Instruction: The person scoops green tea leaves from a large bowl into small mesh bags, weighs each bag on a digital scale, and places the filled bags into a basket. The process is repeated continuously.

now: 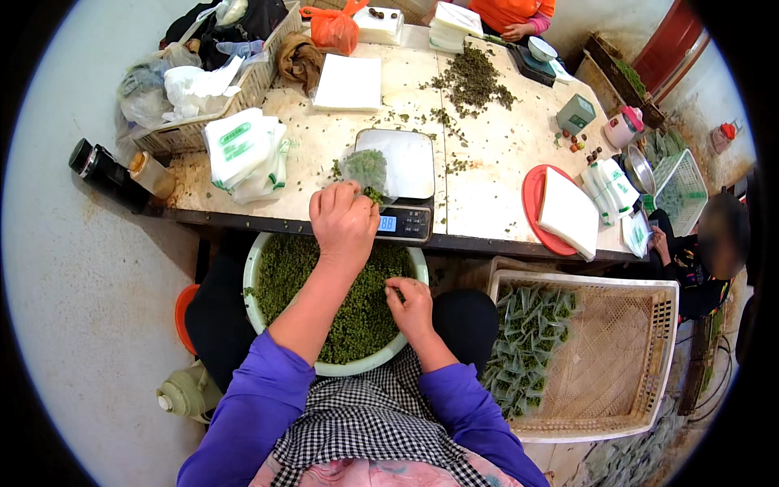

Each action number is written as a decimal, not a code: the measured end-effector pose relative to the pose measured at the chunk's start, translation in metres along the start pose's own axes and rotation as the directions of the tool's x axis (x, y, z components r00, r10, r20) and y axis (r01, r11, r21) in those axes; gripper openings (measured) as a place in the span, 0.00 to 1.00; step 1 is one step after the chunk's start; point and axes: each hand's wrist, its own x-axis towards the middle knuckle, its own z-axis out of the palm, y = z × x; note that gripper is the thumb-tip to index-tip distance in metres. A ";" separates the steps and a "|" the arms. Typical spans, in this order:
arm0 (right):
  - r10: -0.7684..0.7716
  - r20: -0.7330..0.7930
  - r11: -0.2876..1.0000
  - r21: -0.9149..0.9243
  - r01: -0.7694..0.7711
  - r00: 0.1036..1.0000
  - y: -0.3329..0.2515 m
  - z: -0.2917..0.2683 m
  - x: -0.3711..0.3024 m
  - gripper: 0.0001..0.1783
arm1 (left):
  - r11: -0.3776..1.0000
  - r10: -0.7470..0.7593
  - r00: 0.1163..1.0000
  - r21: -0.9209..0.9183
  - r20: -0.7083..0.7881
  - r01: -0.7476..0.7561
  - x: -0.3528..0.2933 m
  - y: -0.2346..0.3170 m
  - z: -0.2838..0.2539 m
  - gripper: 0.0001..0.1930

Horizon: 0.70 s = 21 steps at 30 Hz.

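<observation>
My left hand point(345, 219) is closed at the mouth of a small clear plastic bag point(363, 166) with green bits in it. The bag rests over the left edge of the metal plate of a digital scale point(410, 166), whose display is lit. Some green pieces show beside my fingertips. Between my knees sits a pale green basin point(252, 304) full of small green buds point(357, 312). Over its right side my right hand point(411, 307) hovers or rests, fingers curled together; what they hold, if anything, is hidden.
A white plastic crate point(600, 433) at the right holds rows of filled small bags point(527, 349). Stacked bags point(243, 154) lie left of the scale, and a red tray point(535, 183) lies to its right. Loose dark leaf bits point(475, 81) cover the far table. Two other people sit nearby.
</observation>
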 end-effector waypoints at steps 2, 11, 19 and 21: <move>-0.028 -0.002 1.000 0.002 0.028 1.000 0.000 0.002 0.000 0.06 | 0.999 0.016 1.000 0.036 0.000 -0.016 0.007 -0.001 0.013 0.07; -0.090 0.059 0.996 -0.019 0.091 0.994 0.001 0.007 0.001 0.06 | 0.993 -0.071 0.996 -0.095 0.051 0.075 -0.003 -0.004 0.019 0.09; -0.068 0.091 0.997 0.052 0.064 0.994 0.001 0.009 0.000 0.06 | 0.869 -0.380 0.909 -0.271 0.173 0.415 -0.003 -0.085 0.034 0.18; -0.087 0.113 0.994 0.069 0.080 0.990 0.000 0.013 0.000 0.06 | 0.860 -0.417 0.870 -0.195 0.263 0.471 0.001 -0.098 0.046 0.19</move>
